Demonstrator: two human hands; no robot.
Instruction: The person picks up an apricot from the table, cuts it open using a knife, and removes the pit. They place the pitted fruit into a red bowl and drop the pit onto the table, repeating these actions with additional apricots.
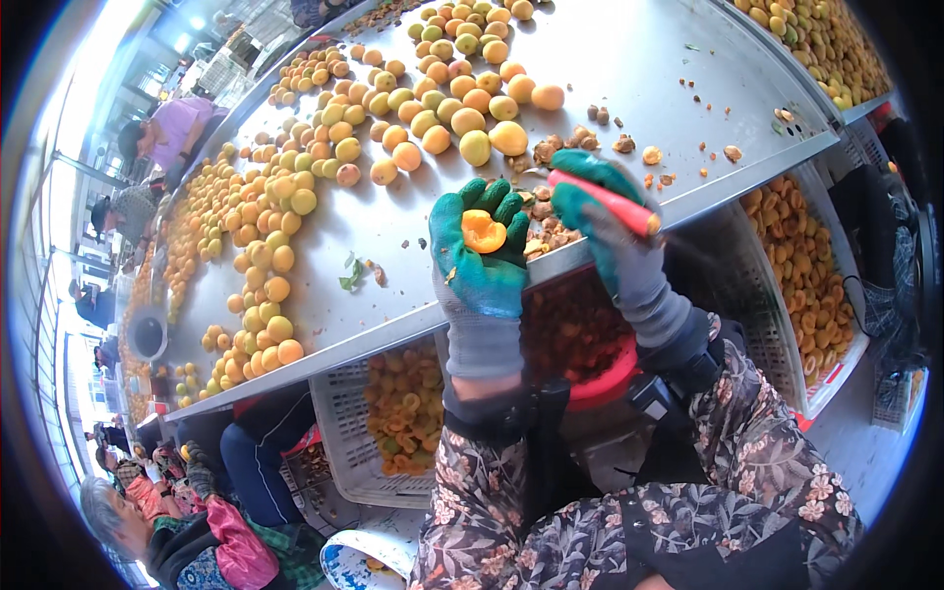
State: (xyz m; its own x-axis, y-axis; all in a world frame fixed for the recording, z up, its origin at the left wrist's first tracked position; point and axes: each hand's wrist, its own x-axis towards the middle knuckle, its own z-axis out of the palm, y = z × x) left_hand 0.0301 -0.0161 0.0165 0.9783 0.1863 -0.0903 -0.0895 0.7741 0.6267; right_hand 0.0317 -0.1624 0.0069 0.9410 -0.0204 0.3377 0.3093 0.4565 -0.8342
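My left hand point(486, 282), in a grey glove with a green coated palm, is palm up over the near edge of the metal table. Its fingers curl round an orange apricot half point(483, 233), cut face showing a hollow. Close by on the right, my right hand point(621, 258), gloved the same way, grips a knife by its red handle point(608, 201). The blade points toward the left hand and is mostly hidden. Below and beyond the hands lies a small heap of brown pits and scraps point(551, 236) at the table's edge.
Whole apricots point(433, 113) spread over the steel table point(629, 69), trailing left. Under its edge are crates of apricot halves point(401, 418) point(801, 265) and a red tub point(600, 379) of dark scraps. A white bucket point(369, 553) stands below. Several people work at the left.
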